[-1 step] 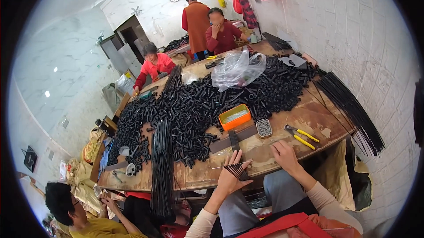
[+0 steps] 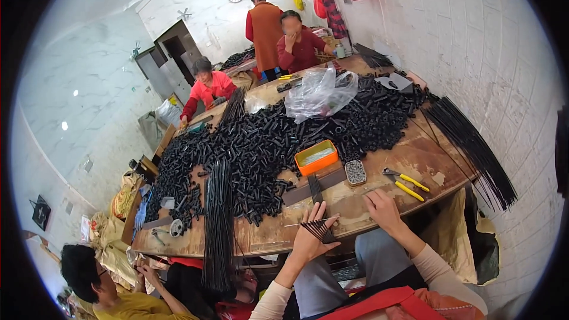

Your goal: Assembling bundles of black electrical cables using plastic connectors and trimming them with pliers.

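Observation:
My left hand [image 2: 309, 241] is at the table's near edge, closed around a flat bundle of thin black rods [image 2: 315, 189]. Their near ends fan out across the hand, and a thin metal wire [image 2: 294, 225] crosses them. My right hand [image 2: 384, 211] rests on the tabletop to the right with its fingers curled together; anything between the fingertips is too small to make out. Beyond it lie yellow-handled pliers [image 2: 409, 188] with their handles apart. A small tin [image 2: 355, 183] of tiny metal pieces and an orange box [image 2: 335, 155] with pale wires stand farther in.
A heap of short black tubular parts [image 2: 255, 154] covers much of the table [image 2: 432, 163], with a clear plastic bag [image 2: 320, 91] on top. Long black rods [image 2: 218, 225] overhang the front edge; more [image 2: 471, 151] lie at right. Several people sit or stand around.

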Available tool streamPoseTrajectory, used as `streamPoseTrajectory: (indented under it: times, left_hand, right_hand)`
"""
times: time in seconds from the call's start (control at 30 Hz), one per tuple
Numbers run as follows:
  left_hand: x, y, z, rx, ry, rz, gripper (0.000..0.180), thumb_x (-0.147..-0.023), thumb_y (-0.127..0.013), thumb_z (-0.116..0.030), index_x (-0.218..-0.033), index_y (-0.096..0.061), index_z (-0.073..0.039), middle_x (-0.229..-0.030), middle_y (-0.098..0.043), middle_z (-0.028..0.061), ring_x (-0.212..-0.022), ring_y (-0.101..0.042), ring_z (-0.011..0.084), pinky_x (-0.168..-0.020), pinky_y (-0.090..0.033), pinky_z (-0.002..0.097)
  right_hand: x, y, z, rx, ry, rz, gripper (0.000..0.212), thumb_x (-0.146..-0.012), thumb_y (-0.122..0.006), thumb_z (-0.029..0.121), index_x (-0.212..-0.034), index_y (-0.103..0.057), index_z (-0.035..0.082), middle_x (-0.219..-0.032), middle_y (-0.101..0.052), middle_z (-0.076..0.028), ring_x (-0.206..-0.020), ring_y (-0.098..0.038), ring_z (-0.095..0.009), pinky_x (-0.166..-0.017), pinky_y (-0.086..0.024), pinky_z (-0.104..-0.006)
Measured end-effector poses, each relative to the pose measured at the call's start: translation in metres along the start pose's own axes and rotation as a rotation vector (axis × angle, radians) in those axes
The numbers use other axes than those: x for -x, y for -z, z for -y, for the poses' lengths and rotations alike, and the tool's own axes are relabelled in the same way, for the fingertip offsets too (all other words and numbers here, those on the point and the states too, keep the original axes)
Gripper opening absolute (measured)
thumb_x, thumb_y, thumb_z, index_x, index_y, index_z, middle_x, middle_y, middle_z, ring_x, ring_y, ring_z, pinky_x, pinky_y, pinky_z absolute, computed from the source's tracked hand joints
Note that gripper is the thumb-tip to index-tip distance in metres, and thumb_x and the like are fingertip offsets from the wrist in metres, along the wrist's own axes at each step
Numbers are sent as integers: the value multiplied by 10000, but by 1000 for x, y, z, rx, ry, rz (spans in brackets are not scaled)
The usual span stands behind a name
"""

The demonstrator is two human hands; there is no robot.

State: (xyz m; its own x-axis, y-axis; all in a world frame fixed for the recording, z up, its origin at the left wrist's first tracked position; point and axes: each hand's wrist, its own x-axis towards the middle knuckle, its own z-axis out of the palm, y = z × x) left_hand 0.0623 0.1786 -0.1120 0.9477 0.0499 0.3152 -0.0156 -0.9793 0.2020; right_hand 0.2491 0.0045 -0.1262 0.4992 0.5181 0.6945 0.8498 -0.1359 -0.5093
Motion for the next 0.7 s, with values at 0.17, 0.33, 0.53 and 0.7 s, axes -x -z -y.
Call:
streamPoseTrajectory:
  times: [0.17, 0.33, 0.53, 0.7]
  left_hand:
    - [-1, -1, -6, -8, 4, 4, 844, -679, -797, -464, -1414, -447, -240, -1547, -251, 175, -1427, -249, 368, -1133, -255, 525]
    - [-4, -6, -2, -1, -7, 16, 856, -664, -805, -463, -1409, -449, -236, -1529, -270, 199, -1423, -249, 386, -1127, -267, 517]
    - [-14, 9, 0, -9, 53, -42, 915, -618, -835, -414, -1425, -432, -261, -1540, -244, 216, -1420, -251, 387, -1144, -242, 514]
    - [-13, 2, 9, 75, 62, -26, 880, -599, -844, -384, -1386, -475, -252, -1547, -242, 203, -1429, -239, 383, -1154, -232, 506]
  right_hand:
    - [3, 5, -1, -46, -55, 21, 71, -855, -630, 59, -889, -615, -2, -833, -579, -167, -795, -576, -378, -682, -471, -427]
    - [-8, 15, -5, -139, -146, 213, 89, -857, -632, 76, -856, -618, -13, -799, -578, -166, -760, -576, -362, -665, -469, -403]
    - [-104, -1, 3, -154, 245, 326, 107, -859, -639, 120, -839, -628, 16, -794, -593, -138, -765, -590, -339, -678, -480, -401]
    - [-184, -81, -25, -46, 471, 346, 111, -856, -609, 123, -849, -653, 21, -805, -611, -146, -774, -614, -340, -680, -491, -427]
